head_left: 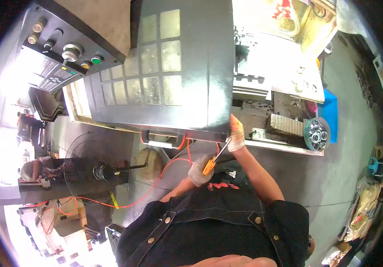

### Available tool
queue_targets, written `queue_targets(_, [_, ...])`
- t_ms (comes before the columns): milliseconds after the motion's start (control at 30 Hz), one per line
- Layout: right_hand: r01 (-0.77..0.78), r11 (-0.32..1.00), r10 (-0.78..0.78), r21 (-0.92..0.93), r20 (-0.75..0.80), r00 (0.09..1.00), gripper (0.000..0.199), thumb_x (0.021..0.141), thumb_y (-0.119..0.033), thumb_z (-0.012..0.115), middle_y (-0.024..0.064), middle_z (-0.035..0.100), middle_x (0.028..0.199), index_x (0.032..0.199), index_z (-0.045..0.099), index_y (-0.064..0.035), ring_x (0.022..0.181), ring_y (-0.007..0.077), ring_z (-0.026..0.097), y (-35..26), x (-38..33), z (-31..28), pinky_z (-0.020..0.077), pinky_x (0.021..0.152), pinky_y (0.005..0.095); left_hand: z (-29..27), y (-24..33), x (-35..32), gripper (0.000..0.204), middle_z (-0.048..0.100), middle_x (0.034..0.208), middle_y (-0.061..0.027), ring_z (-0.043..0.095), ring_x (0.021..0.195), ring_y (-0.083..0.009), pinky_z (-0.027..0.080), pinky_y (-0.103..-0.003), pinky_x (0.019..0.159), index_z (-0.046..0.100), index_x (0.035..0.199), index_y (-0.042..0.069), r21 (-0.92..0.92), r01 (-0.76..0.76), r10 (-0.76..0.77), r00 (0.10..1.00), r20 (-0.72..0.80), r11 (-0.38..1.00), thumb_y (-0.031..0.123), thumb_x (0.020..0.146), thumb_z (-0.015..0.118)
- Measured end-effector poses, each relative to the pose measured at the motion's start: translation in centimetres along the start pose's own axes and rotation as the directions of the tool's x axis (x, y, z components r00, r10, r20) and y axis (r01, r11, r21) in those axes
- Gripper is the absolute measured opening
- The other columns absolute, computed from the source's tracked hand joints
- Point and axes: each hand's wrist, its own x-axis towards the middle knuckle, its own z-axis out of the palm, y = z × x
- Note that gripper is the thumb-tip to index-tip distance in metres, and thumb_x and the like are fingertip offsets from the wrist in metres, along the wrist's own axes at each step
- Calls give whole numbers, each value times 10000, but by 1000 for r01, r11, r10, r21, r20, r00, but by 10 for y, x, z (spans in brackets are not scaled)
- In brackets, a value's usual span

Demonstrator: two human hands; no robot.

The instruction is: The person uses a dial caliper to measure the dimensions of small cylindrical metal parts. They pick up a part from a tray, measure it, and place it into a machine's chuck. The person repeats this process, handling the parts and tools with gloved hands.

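Observation:
My left hand [197, 171], in a pale work glove, is closed around an orange air blow gun [209, 167] in front of my chest. Its thin metal nozzle slants up and to the right, with the tip by my right wrist. An orange-red hose [167, 168] runs to my left hand from the left. My right hand [237, 134], also gloved, grips the lower right edge of a large dark machine door [200, 113] with window panes; some of its fingers are hard to make out. A door handle [162, 143] sits on the door's near side, left of my hands.
Right of the door is the machine's bright interior, with a ribbed metal block [286, 125] and a round tub of metal rings [316, 134] on its ledge. Beyond stands a blue bin [330, 116]. A control panel [71, 51] is upper left; a floor fan [98, 171] and another person [44, 168] are left.

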Motion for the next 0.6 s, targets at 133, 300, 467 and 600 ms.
queue_targets(133, [-381,879,367,288,103,924,302,827,-419,582,6,591,793,823,562,-117,722,126,558,40,36,-5,461,642,263,-1,4,5,276,572,755,-133,586,696,-315,461,-345,611,528,955,46,-55,69,-75,991,-111,996,13,682,557])
queue_targets(300, [-469,725,407,505,236,883,289,872,-446,467,74,579,958,850,524,-163,882,246,563,28,95,-12,477,714,374,-6,1,34,259,581,748,-178,581,727,-368,456,-388,622,515,954,33,-91,303,-317,920,-229,948,59,699,547])
queue_targets(467, [-755,635,581,162,544,605,261,883,-396,481,103,588,1018,918,522,-141,900,224,583,3,196,-46,473,684,338,-9,-13,91,342,595,814,-232,558,804,-420,456,-451,671,511,1038,67,99,539,-502,826,-256,836,163,713,559])
queue_targets(600, [-530,845,534,-76,180,826,302,870,-337,514,103,569,1124,1053,467,-101,949,216,575,-1,265,-9,461,733,333,-25,-23,126,330,594,848,-238,565,826,-411,451,-455,709,507,1042,59,109,618,-564,765,-312,778,147,724,519])
